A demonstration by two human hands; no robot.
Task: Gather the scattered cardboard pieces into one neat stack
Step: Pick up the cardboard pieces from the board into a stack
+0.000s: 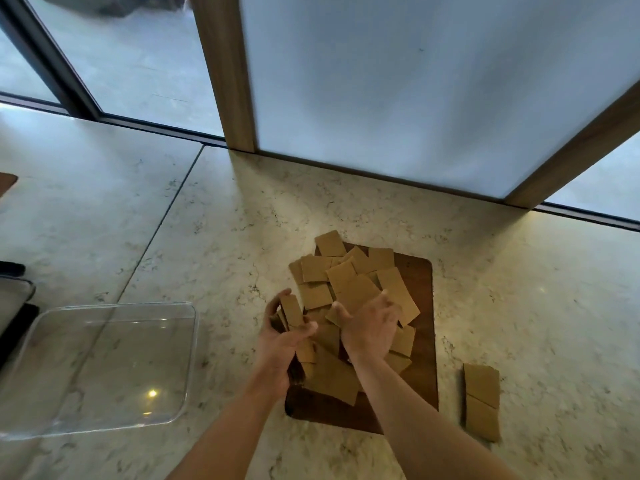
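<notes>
Several tan cardboard pieces [346, 271] lie scattered and overlapping on a dark wooden board [420, 341]. My left hand [284, 337] grips a small bundle of cardboard pieces [291, 310] held on edge at the board's left side. Over the middle of the pile, my right hand [372, 323] pinches one larger cardboard piece [356, 292] and lifts its near edge. Its fingertips are hidden under that piece. Two more cardboard pieces [481, 400] lie end to end on the counter, right of the board.
A clear plastic tray [104, 368] sits on the marble counter [207, 237] to the left. Frosted panels in wooden frames [228, 74] stand at the back. Dark objects [14, 299] sit at the far left edge.
</notes>
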